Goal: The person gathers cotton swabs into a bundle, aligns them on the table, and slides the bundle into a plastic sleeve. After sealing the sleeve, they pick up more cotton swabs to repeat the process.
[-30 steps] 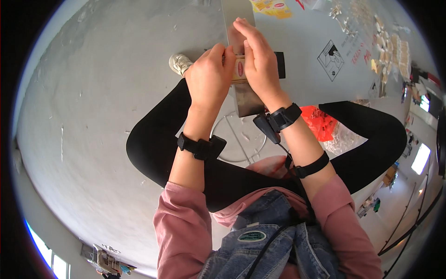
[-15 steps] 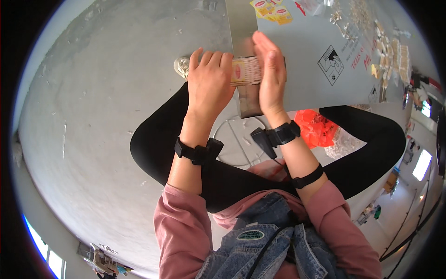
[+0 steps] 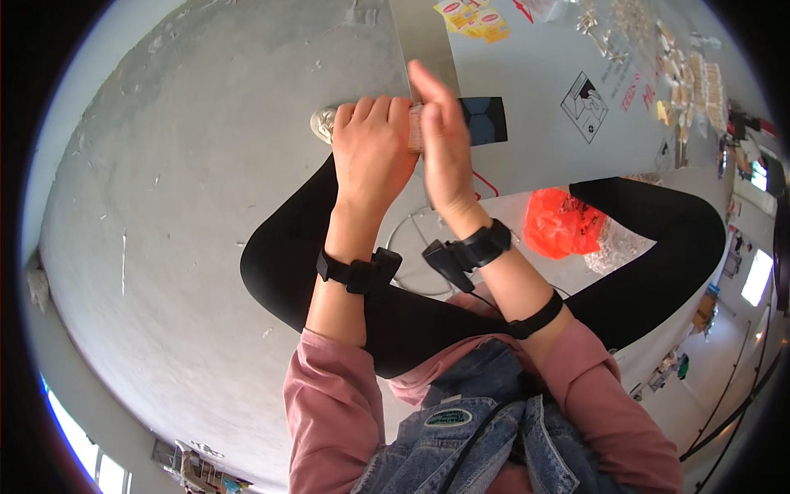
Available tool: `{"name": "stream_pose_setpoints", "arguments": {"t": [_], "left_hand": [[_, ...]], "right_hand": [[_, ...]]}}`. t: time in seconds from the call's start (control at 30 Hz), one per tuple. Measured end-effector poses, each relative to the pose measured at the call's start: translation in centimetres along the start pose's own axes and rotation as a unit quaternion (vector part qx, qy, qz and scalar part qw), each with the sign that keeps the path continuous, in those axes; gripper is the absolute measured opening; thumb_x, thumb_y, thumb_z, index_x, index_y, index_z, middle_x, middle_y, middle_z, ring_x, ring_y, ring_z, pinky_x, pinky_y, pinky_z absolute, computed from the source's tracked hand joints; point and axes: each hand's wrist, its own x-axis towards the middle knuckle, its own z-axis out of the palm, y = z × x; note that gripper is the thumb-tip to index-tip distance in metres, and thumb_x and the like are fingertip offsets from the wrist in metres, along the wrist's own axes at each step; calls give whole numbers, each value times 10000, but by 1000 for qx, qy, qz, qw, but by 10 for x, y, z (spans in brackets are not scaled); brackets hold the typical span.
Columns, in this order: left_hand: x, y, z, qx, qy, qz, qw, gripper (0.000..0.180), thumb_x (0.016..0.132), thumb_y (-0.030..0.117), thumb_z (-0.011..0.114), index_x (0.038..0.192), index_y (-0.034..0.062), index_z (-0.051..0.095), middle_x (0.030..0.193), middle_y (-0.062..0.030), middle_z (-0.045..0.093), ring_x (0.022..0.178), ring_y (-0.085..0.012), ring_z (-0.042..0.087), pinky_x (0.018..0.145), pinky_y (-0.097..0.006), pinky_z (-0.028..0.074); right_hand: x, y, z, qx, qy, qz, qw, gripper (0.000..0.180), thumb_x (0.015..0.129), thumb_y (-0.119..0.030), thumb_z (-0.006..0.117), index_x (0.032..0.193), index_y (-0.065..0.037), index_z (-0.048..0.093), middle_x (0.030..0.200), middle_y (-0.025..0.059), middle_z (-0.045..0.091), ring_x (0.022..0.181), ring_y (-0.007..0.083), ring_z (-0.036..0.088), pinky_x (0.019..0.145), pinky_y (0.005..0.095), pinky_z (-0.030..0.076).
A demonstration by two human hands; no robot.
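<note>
Person seen from above, seated w/ legs crossed on a grey floor (image 3: 164,247). Left hand (image 3: 372,148) is curled shut around a small pale packet (image 3: 417,132); only a sliver of it shows between the two hands. Right hand (image 3: 444,152) is flat, fingers straight & together, palm pressed against the packet's end.

Vs. half a sec ago: both hands have shifted a bit toward the person's right & nearer the dark rectangular card (image 3: 481,123); the packet, then clearly visible between the hands, is now mostly covered by the right palm.

Around: the hands block the near edge of a grey sheet (image 3: 543,107) spread on the floor. Yellow packets (image 3: 473,16) lie at its far edge, rows of small pale items (image 3: 691,78) along its right edge. An orange bag (image 3: 559,222) rests by the right knee, near the sheet's front edge.
</note>
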Motion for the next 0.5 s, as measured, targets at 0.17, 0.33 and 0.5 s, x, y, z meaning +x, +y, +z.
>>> {"name": "stream_pose_setpoints", "arguments": {"t": [0.17,0.33,0.5], "left_hand": [[-3,-6,0,-33,-18,-15,999,112,774,133,662,854,83,603,814,-47,617,825,-263,607,769,-391,456],[-13,-27,-15,-66,1,-38,997,233,721,89,709,946,68,650,888,-83,670,901,-309,633,802,-409,474],[-48,-43,-71,-107,5,-194,975,447,732,-5,689,1177,41,684,1006,-114,696,851,-264,650,750,-326,512]], "right_hand": [[0,-5,20,12,-15,-17,1000,620,1046,-438,505,1459,16,412,1520,173,427,1409,285,404,1165,388,309],[9,-16,3,103,40,9,994,597,1060,-416,490,1463,17,412,1500,169,453,1376,256,455,1152,369,334],[-7,-71,-40,97,-4,26,995,447,1055,-215,542,1448,-27,442,1447,135,504,1155,212,627,996,354,468]]}}
